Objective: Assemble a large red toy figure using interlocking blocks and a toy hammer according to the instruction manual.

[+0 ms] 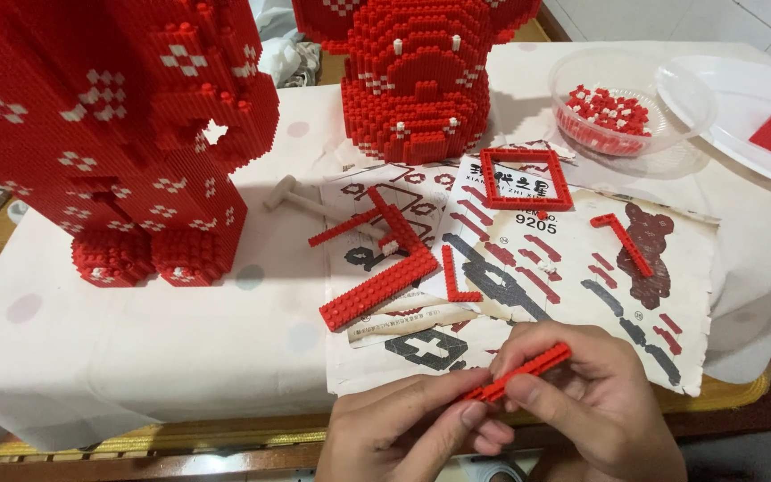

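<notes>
Head view check, what have your hands got?

— Both of yours are on one red brick strip [521, 372], near edge, right of centre. Your left hand [403, 433] pinches its lower left end with fingertips; your right hand [595, 402] is clamped on the upper right part, thumb on top. Hands are touching each other, and the strip slants up to the right.

— What's under them?

— Worn instruction sheets [582, 295] spread on a white tablecloth [153, 330], just beyond your hands.

— Loose bits on the paper?

— A longer red bar [377, 290] left of centre, thin red sticks [377, 219] crossed just beyond it, a red square frame [526, 178] farther back, and a short angled strip [622, 243] to the right. A grey tool [292, 195] lies left of the sheets.

— Farther off?

— A big red brick figure [100, 125] far left, and a second red build [417, 80] far centre. A clear bowl of red and white bricks [613, 112] is far right, with a white plate [742, 107] holding a red panel beside it.
</notes>
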